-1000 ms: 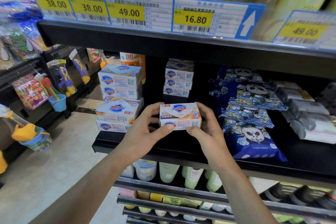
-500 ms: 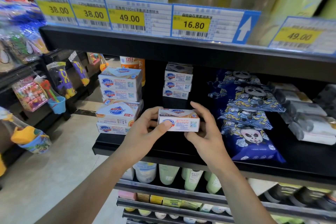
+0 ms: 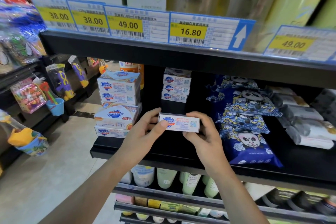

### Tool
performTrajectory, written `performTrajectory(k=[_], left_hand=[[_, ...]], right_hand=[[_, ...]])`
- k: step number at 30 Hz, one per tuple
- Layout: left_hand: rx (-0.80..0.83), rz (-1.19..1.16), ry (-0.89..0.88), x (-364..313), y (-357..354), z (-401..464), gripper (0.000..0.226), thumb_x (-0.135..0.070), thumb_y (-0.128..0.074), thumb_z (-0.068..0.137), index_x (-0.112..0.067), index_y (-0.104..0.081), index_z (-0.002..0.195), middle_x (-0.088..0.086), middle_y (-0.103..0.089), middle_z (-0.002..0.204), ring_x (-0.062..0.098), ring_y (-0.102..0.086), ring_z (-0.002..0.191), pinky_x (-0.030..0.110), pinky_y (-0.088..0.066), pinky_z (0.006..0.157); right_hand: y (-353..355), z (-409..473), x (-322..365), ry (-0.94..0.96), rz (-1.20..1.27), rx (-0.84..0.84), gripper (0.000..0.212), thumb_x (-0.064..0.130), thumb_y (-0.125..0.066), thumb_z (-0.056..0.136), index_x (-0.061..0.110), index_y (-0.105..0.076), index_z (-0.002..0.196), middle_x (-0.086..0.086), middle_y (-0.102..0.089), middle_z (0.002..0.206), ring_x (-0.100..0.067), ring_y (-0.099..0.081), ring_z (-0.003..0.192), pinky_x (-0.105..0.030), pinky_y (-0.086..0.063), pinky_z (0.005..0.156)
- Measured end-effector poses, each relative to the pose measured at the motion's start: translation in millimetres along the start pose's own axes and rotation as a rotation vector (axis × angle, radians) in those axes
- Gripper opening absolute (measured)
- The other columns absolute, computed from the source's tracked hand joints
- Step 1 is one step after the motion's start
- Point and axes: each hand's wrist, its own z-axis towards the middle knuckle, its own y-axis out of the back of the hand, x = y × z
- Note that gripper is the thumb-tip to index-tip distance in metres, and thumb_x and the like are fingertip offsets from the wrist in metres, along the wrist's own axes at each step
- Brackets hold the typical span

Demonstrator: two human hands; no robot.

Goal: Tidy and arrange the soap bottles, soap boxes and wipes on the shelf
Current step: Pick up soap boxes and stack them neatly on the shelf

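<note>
Both hands, left hand (image 3: 143,132) and right hand (image 3: 203,132), pinch soap box (image 3: 179,123) at its ends, frame center. Long axis left-right. Small box stack (image 3: 176,85) directly above-behind; either hand equally near.

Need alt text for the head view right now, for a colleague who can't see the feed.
Both hands, left hand and right hand, hold a white Safeguard soap box over the black shelf. Stacked soap boxes stand to its left, panda-print wipes packs lie to its right.
</note>
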Motion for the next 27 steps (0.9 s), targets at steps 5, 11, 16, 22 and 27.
performTrajectory(k=[5,11,16,22,27], left_hand=[[0.046,0.005,-0.048,-0.5,1.5,-1.2,0.090,-0.071,-0.071,0.081,-0.052,-0.028,0.157,-0.030,-0.053,0.141,-0.010,-0.056,0.124,0.013,-0.049,0.092],[0.055,0.048,-0.093,1.0,2.2,-2.1,0.074,-0.035,-0.077,0.087,-0.047,-0.040,0.150,-0.034,-0.057,0.136,-0.003,-0.058,0.127,0.016,-0.050,0.095],[0.032,0.058,-0.099,4.0,3.6,-1.4,0.063,-0.019,-0.075,0.095,-0.046,-0.047,0.145,-0.029,-0.060,0.136,0.002,-0.059,0.128,0.028,-0.051,0.101],[0.036,0.040,-0.115,3.0,3.7,-1.7,0.047,-0.012,-0.066,0.101,-0.036,-0.052,0.140,-0.022,-0.067,0.131,0.003,-0.061,0.126,0.018,-0.050,0.100],[0.028,0.046,-0.122,3.6,2.7,-0.8,0.042,-0.012,-0.064,0.103,-0.036,-0.053,0.135,-0.022,-0.067,0.129,0.004,-0.063,0.122,0.022,-0.052,0.100]], right_hand=[[-1.3,1.0,1.3,-0.041,0.018,-0.011,0.041,0.020,-0.071,0.077,0.038,-0.069,0.113,-0.004,-0.064,0.127,-0.019,-0.064,0.114,-0.035,-0.054,0.095],[-1.5,1.6,-0.2,-0.015,0.006,-0.011,0.039,0.029,-0.072,0.074,0.034,-0.070,0.113,-0.007,-0.064,0.126,-0.024,-0.064,0.114,-0.054,-0.051,0.102],[-0.2,1.9,-1.8,-0.028,0.019,0.003,0.044,0.036,-0.071,0.071,0.035,-0.069,0.114,-0.005,-0.064,0.127,-0.023,-0.063,0.117,-0.054,-0.051,0.104],[-0.1,1.3,-2.3,-0.040,0.000,-0.001,0.039,0.024,-0.071,0.078,0.036,-0.069,0.115,-0.004,-0.064,0.126,-0.022,-0.064,0.110,-0.050,-0.053,0.102],[-1.2,1.8,-2.7,-0.043,-0.043,0.007,0.045,0.024,-0.070,0.084,0.046,-0.064,0.123,-0.002,-0.064,0.128,-0.026,-0.063,0.105,-0.039,-0.056,0.097]])
